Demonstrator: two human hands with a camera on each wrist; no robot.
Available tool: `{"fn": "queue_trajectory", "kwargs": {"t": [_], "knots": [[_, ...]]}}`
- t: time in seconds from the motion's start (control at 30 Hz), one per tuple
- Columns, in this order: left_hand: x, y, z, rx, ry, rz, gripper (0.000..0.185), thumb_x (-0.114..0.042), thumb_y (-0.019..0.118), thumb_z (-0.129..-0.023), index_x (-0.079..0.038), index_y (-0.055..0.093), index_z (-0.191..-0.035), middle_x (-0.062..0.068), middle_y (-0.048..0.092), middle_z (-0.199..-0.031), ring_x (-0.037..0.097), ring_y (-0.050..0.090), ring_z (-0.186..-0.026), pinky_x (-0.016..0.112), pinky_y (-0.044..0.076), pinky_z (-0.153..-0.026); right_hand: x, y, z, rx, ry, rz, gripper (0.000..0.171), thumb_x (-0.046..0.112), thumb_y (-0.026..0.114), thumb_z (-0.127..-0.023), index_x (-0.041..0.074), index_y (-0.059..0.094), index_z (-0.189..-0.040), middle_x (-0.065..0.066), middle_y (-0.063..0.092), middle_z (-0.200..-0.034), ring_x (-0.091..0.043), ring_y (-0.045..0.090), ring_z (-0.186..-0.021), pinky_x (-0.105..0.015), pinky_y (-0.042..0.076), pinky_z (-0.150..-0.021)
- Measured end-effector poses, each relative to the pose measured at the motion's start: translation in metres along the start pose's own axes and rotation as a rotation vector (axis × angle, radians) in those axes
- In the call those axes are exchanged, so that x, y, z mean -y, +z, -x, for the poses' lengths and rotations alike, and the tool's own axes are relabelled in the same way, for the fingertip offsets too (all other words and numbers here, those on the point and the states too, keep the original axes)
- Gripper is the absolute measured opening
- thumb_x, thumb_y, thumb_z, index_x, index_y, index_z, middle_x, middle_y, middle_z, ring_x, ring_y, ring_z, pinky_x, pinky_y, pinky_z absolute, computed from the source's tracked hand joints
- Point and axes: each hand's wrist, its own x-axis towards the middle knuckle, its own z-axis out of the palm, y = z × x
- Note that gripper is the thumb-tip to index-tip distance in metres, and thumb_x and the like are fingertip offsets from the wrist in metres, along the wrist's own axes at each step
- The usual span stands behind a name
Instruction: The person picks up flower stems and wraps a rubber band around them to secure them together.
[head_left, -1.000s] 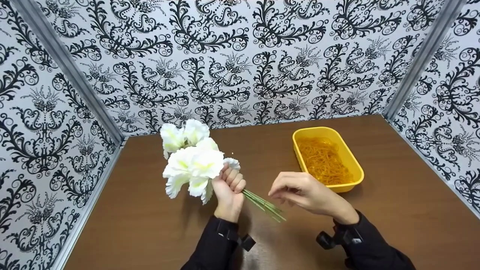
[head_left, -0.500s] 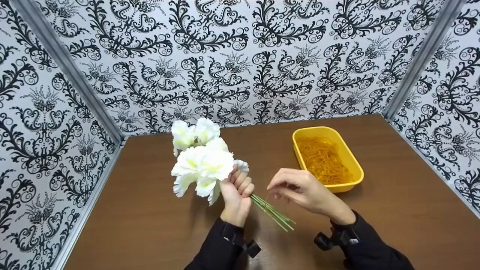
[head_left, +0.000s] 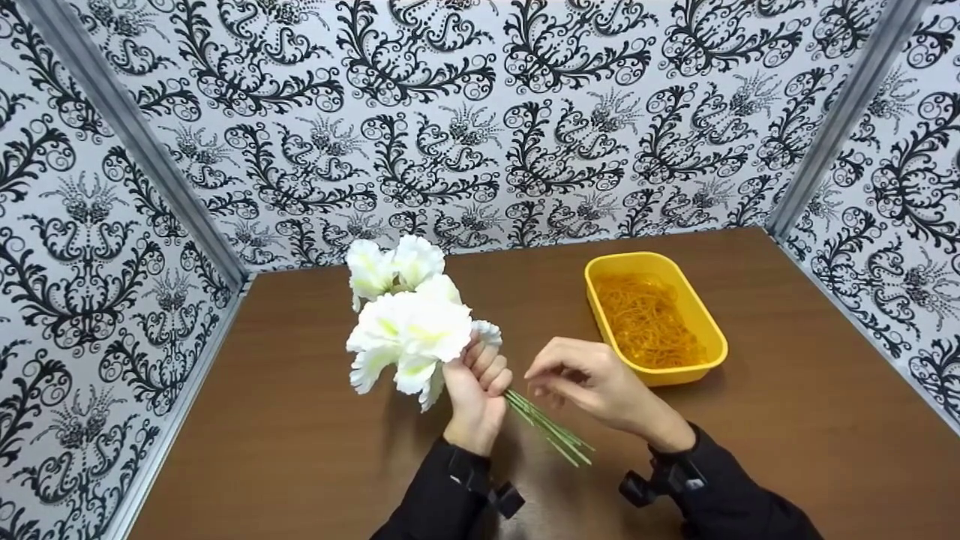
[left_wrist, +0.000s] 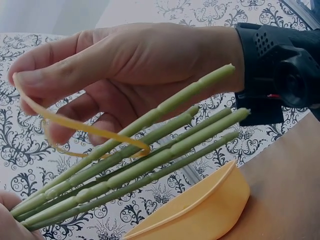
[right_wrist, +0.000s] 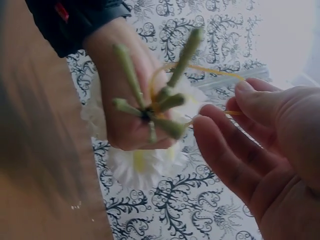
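Observation:
My left hand [head_left: 478,394] grips a bunch of white artificial flowers [head_left: 409,326] just below the blooms. Their green stems [head_left: 553,433] stick out of the fist toward the lower right, ends spread. Beside the stems, my right hand [head_left: 596,382] pinches a yellow rubber band [left_wrist: 90,128] between thumb and fingertips. In the left wrist view the band stretches from the thumb tip and hooks around part of the stems [left_wrist: 135,167]. The right wrist view shows two strands running from the fingers to the stems [right_wrist: 172,102]. Blooms hide part of the left fingers.
A yellow tub [head_left: 679,375] filled with rubber bands [head_left: 649,322] stands on the brown table [head_left: 300,450], just beyond the right hand. Patterned black-and-white panels [head_left: 465,150] enclose the table at the back and sides.
The left hand has moved right with the flowers, bringing the stems closer to the right hand. The right hand has shifted slightly left, its pinch now close to the stems.

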Motion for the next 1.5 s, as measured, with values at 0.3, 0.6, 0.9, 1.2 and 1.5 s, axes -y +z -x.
{"fn": "queue_trajectory", "kwargs": {"t": [0.3, 0.6, 0.9, 1.2, 1.5], "knots": [[-0.001, 0.006, 0.005, 0.022, -0.056, -0.007, 0.044, -0.019, 0.033, -0.106, -0.019, 0.024, -0.063, -0.011, 0.015, -0.054, 0.002, 0.012, -0.043, 0.016, 0.009, -0.04, -0.012, -0.004, 0.006, -0.163, 0.201, -0.088, 0.024, -0.016, 0.061, -0.091, 0.0, 0.068, -0.106, -0.015, 0.067, -0.089, -0.031, 0.069, -0.07, -0.038, 0.061, -0.059], [-0.01, 0.011, 0.007, 0.069, -0.077, 0.026, 0.043, -0.02, 0.03, -0.106, -0.019, 0.021, -0.064, -0.011, 0.014, -0.055, 0.002, 0.011, -0.044, 0.016, 0.009, -0.04, -0.024, -0.006, 0.012, -0.178, 0.341, -0.067, 0.015, -0.004, 0.065, -0.095, 0.003, 0.071, -0.106, -0.014, 0.068, -0.094, -0.027, 0.072, -0.074, -0.04, 0.061, -0.064], [-0.021, 0.016, 0.01, 0.195, -0.118, 0.173, 0.036, -0.019, 0.044, -0.096, -0.02, 0.022, -0.068, -0.011, 0.011, -0.059, 0.002, 0.007, -0.047, 0.016, 0.008, -0.042, -0.043, -0.002, 0.019, -0.101, 0.203, -0.027, 0.023, -0.017, 0.064, -0.089, 0.0, 0.069, -0.103, -0.016, 0.066, -0.091, -0.026, 0.067, -0.07, -0.04, 0.06, -0.056], [-0.046, 0.018, 0.01, 0.417, -0.206, 0.414, 0.039, -0.011, 0.053, -0.094, -0.021, 0.025, -0.07, -0.012, 0.015, -0.06, 0.002, 0.011, -0.05, 0.016, 0.01, -0.045, -0.037, -0.003, 0.013, 0.077, -0.062, -0.05, 0.024, -0.012, 0.074, -0.083, 0.002, 0.073, -0.103, -0.011, 0.068, -0.09, -0.016, 0.063, -0.068, -0.022, 0.055, -0.058], [-0.065, 0.022, 0.009, 0.358, -0.162, 0.409, 0.044, -0.012, 0.047, -0.098, -0.022, 0.018, -0.067, -0.011, 0.015, -0.057, 0.003, 0.011, -0.049, 0.018, 0.011, -0.043, -0.042, 0.009, 0.017, 0.075, -0.077, -0.043, 0.028, -0.012, 0.072, -0.083, -0.007, 0.072, -0.11, -0.01, 0.064, -0.085, -0.018, 0.06, -0.057, -0.019, 0.052, -0.05]]}}
